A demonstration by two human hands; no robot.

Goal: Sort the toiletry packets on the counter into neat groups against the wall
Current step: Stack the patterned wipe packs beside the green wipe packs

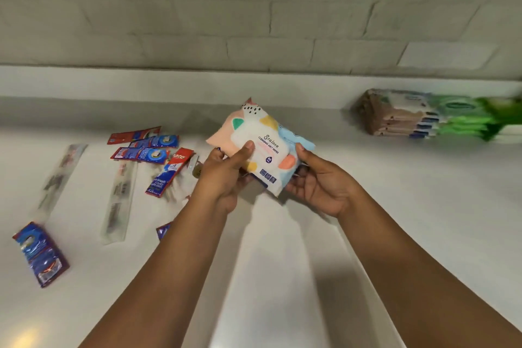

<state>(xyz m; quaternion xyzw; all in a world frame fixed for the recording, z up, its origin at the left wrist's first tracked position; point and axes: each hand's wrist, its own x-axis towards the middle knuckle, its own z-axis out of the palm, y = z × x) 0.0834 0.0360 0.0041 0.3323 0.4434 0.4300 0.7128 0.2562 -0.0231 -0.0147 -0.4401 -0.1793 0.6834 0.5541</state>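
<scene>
Holding a pastel wet-wipes packet (261,147) up over the table (282,263) — left hand (223,178) gripping its near-left edge with thumb on the label, right hand (319,186) pinching the right edge, probably to read and class it. Stacked wipes packs (423,116) against the wall (254,8) at right, likely its group — toothpaste sachets (147,150) and toothbrush packs (118,195) loose at left, unsorted.
</scene>
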